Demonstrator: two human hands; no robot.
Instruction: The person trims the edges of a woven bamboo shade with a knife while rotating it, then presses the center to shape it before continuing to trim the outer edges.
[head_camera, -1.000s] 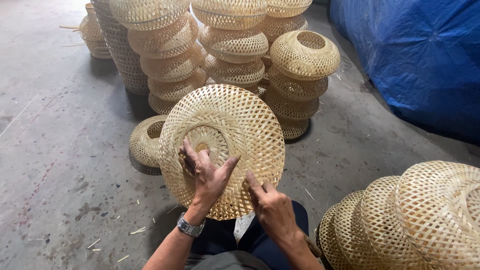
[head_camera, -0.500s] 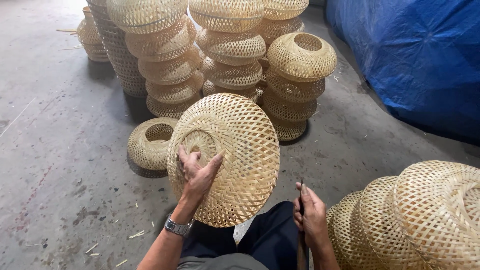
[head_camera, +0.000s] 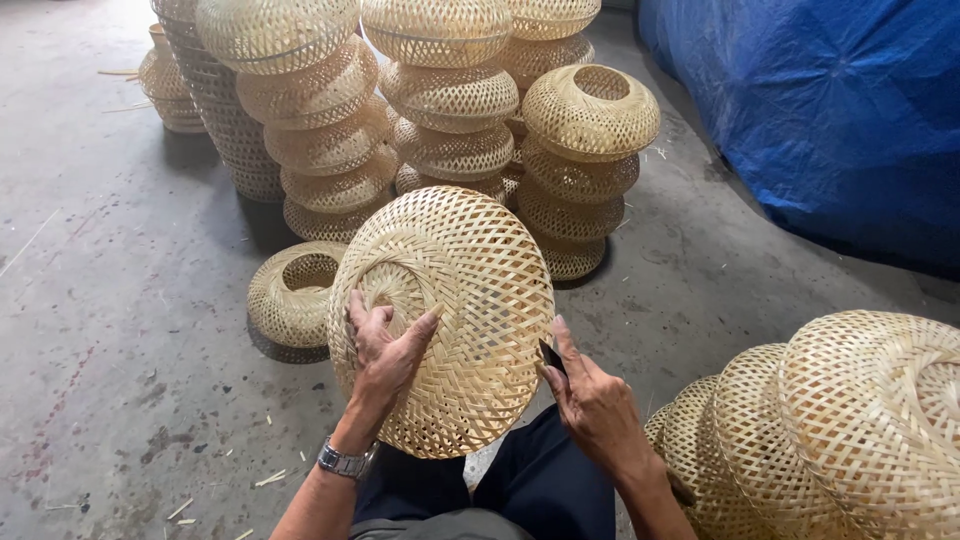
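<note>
A round woven bamboo shade (head_camera: 470, 300) stands tilted on my lap, its domed outside facing me. My left hand (head_camera: 385, 350), with a metal watch at the wrist, lies spread flat against the shade's lower left, fingers near its central ring. My right hand (head_camera: 590, 395) is at the shade's right rim and grips a small dark blade (head_camera: 551, 357) whose tip touches the rim's edge.
A single woven shade (head_camera: 295, 295) sits on the concrete floor just left of mine. Tall stacks of woven shades (head_camera: 450, 110) stand behind it. Several more shades (head_camera: 850, 430) lie stacked at my right. A blue tarp (head_camera: 820, 110) covers something at the back right.
My right hand dropped away to the lower right, then came back up to the shade's right rim with the dark blade. The shade has turned slightly while my left hand stayed on it.
</note>
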